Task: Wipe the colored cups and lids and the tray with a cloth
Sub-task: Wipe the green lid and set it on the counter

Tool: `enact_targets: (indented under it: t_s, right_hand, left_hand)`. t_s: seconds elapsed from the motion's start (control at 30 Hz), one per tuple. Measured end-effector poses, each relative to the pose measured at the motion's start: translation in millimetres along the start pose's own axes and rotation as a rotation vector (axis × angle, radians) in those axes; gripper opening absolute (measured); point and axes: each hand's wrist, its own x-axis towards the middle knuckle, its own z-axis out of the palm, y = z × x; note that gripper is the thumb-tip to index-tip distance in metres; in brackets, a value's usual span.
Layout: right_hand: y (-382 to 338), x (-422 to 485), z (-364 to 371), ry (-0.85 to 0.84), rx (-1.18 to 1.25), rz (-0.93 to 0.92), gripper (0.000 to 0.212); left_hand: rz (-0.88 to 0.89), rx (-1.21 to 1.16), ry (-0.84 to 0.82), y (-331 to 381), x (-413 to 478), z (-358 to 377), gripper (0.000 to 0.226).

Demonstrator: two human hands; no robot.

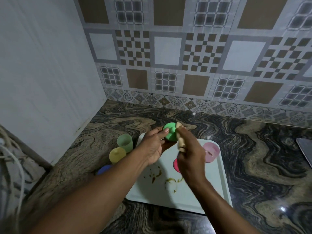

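My left hand (154,147) holds a green lid (169,133) up above the far end of the pale tray (199,198). My right hand (190,157) grips a beige cloth (180,142) and presses it against the lid's right side. On the tray lie brown smears (168,180), a pink cup (211,152) at the right and a pink lid (176,164), half hidden by my right hand. Left of the tray stand a green cup (125,142), a yellow cup with its lid on (117,155) and a blue lid or cup (103,169), partly hidden by my left forearm.
The tray sits on a dark marbled stone counter (253,157) in a corner, with a tiled wall behind and a white panel at the left. Cords (10,159) hang at the far left. A metal edge (305,149) shows at the right.
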Motion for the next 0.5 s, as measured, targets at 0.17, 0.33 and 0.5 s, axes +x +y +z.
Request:
enact_targets:
  t_s: [0.17,0.33,0.5]
  right_hand:
    - [16.9,-21.9,-2.3,-0.195,-0.132,-0.315,0.061]
    - [5.5,-13.1,-10.9,0.018,0.311,0.279,0.046]
    - [-0.3,24.9,-8.7,-0.070,0.801,0.888,0.021]
  left_hand:
    - [0.044,-0.001,0.067,1.5,-0.1,-6.8,0.023]
    - [0.045,0.079,0.014,9.8,-1.8,-15.7,0.010]
    - [0.091,0.315,-0.026,-4.7,-5.0,-13.4,0.010]
